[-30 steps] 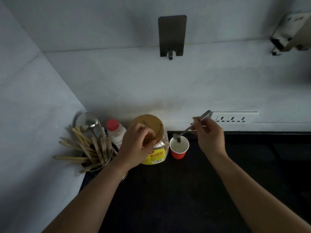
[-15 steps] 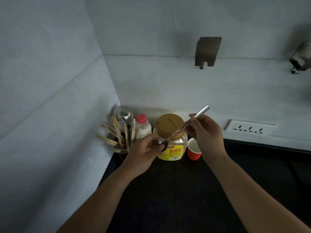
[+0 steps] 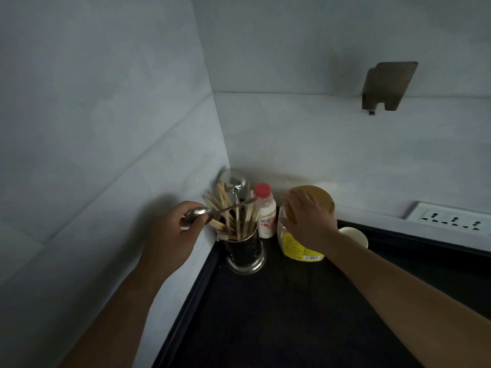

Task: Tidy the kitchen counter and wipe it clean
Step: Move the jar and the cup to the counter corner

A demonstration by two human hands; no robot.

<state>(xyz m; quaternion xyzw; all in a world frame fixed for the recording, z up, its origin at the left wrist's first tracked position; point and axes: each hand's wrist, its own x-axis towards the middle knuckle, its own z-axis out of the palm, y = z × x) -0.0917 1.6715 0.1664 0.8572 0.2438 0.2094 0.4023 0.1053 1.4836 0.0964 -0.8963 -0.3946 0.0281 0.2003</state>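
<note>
Head view: left hand [image 3: 175, 229] pinches the slim steel spoon [image 3: 210, 211] by its bowl, handle aimed over the metal utensil holder [image 3: 244, 254] beside it. Right hand [image 3: 308, 221] clamps the yellow-lidded plastic jar [image 3: 297, 245]. Smooth, stiff and light, the spoon could slip; gripping mid-handle looks surer.

Shiny metal spoon [image 3: 202, 212], polished steel holder [image 3: 245, 254], pale wooden chopsticks [image 3: 233, 211], clear plastic jar [image 3: 285, 235], matt black counter [image 3: 279, 314].

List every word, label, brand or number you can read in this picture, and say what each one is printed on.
None can be read.
Yellow label on the plastic jar: print and a barcode patch, too blurred to read.
White bottle with the red cap: reddish print, too small and blurred to read.
Wall socket strip: no text visible, only pin holes.
Paper cup and utensil holder: no text visible.
</note>
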